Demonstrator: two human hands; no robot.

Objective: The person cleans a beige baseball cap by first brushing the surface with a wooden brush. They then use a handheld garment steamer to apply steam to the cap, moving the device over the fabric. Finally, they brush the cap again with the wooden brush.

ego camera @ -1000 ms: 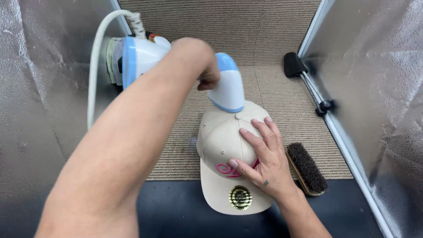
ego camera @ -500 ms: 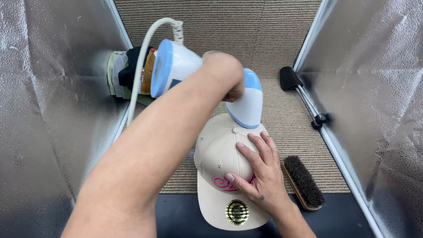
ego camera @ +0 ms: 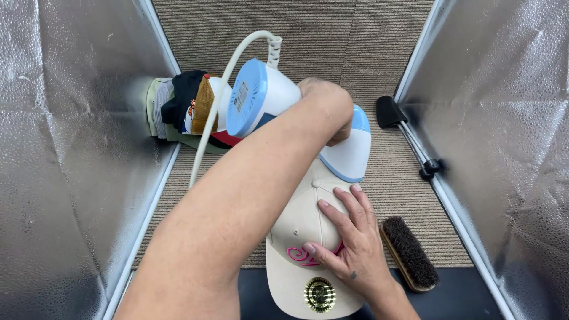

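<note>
- The left hand [ego camera: 326, 109] is wrapped around the handle of a white and blue handheld steamer [ego camera: 278, 106], fingers clamped on it; the forearm crosses the view from bottom left, and the steamer's flat blue-edged head [ego camera: 349, 155] points down at the back of the crown of a cream cap [ego camera: 302, 237].
- The cap sits in the middle of the view with its brim toward the person, over the line where the ribbed beige carpet [ego camera: 355, 47] meets a dark mat [ego camera: 456, 302]; it bears pink stitching [ego camera: 299, 255] on the front and a round gold sticker [ego camera: 320, 294] on the brim.
- The right hand [ego camera: 349, 249] lies flat on the crown, fingers spread apart and pressing the cloth, gripping nothing; the fingertips [ego camera: 339, 191] lie just beside the steamer head.
- As I judge it, the main risk is a scald; the fingertips are so close to the head that steam or a small slip of the left hand could reach them.
- The white cord [ego camera: 222, 101] loops up and over near the left forearm; it could snag and jerk the steamer off the cap.
- Holding the head on one spot could wet or mark the cloth; whether it touches the cap, I cannot tell.
- A wooden brush [ego camera: 409, 253] with dark bristles lies just right of the cap; a pile of folded caps [ego camera: 184, 112] rests against the left silver foil wall [ego camera: 65, 148]; a black clamp [ego camera: 388, 112] sits at the foot of the right wall.
</note>
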